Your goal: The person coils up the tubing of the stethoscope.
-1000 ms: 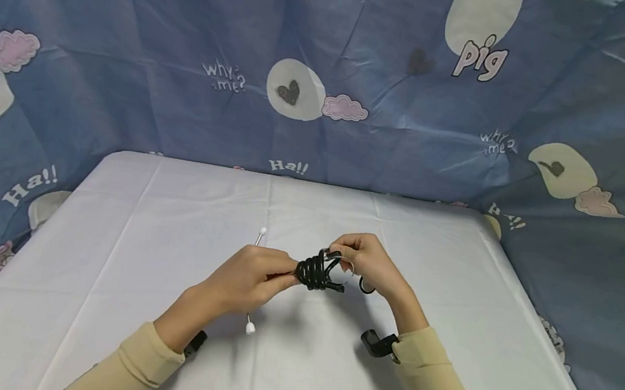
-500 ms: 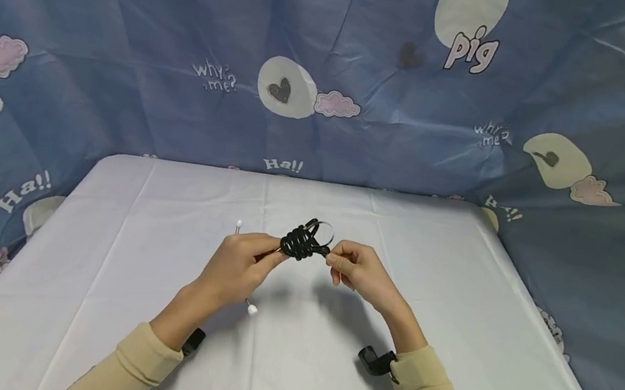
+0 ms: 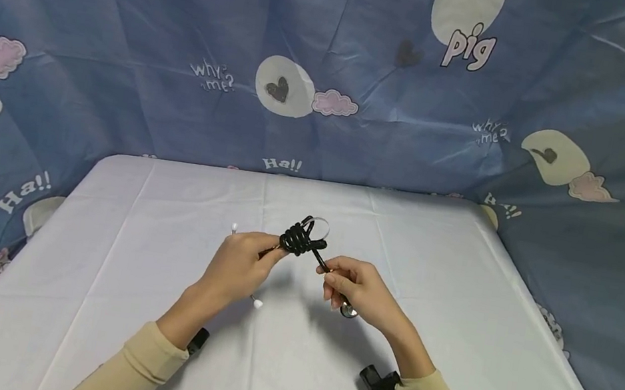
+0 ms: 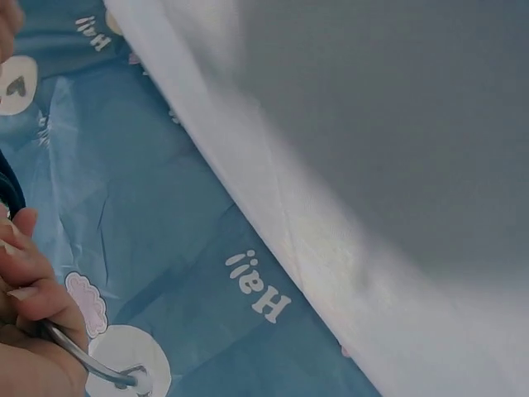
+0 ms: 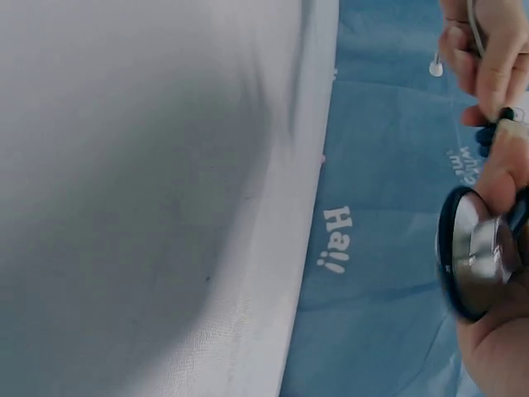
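Observation:
A stethoscope hangs above the table between both hands, its black tubing (image 3: 296,238) wound in a tight coil. My left hand (image 3: 241,265) grips its metal ear tubes just left of the coil. White ear tips (image 3: 257,303) stick out on either side of that hand; one ear tip (image 4: 142,381) shows in the left wrist view. My right hand (image 3: 356,287) pinches a straight length of tubing leading from the coil. Below its fingers hangs the round chest piece (image 3: 348,310), seen large in the right wrist view. A thin shiny ring (image 3: 321,227) stands at the coil's far end.
A white-covered table (image 3: 166,200) lies under the hands. Behind it and along its sides hangs a blue printed cloth (image 3: 356,147). Each wrist carries a black camera, such as the right one (image 3: 379,382).
The coil has moved up and left with my left hand. My right hand has shifted from the coil's end downward and right, drawing a length of tubing straight, the chest piece now below it.

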Available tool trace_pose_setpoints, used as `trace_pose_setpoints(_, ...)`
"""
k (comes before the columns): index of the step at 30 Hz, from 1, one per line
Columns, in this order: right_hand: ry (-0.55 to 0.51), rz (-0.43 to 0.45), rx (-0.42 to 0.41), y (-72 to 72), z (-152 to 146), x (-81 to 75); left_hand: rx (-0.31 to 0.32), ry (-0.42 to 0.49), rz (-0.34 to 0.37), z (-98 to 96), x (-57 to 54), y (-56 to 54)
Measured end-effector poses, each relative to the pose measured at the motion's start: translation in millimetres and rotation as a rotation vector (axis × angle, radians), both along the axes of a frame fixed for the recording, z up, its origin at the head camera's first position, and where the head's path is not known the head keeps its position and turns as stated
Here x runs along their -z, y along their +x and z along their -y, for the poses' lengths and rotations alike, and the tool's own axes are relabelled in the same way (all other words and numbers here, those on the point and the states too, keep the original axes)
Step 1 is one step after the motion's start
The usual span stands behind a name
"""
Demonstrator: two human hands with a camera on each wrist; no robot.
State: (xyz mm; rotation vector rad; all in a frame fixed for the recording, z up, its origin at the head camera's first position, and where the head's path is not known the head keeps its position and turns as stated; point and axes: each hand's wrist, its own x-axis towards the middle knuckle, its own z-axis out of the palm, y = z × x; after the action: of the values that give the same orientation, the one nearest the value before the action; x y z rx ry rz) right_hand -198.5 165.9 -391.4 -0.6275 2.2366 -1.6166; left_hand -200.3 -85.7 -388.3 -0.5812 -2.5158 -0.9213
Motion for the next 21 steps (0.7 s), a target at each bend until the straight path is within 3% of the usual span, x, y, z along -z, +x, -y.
trace_pose_setpoints(7,-0.057,0.056,0.017,10.2,-4.3,4.2,-0.021,-0.114,-0.138,-1.6,9.0,1.4)
trace_pose_setpoints(12,-0.137,0.067,0.018,17.8,-6.1,6.6,-0.042,-0.143,-0.121,-2.9,11.6,1.7)
trace_pose_setpoints(16,-0.086,-0.005,-0.057,25.8,-6.4,1.7,-0.045,-0.179,-0.101,-2.3,12.7,3.5)
trace_pose_setpoints(21,-0.048,-0.051,-0.154,31.1,-6.4,-8.2,0.001,-0.217,-0.108,-4.0,15.1,5.7)
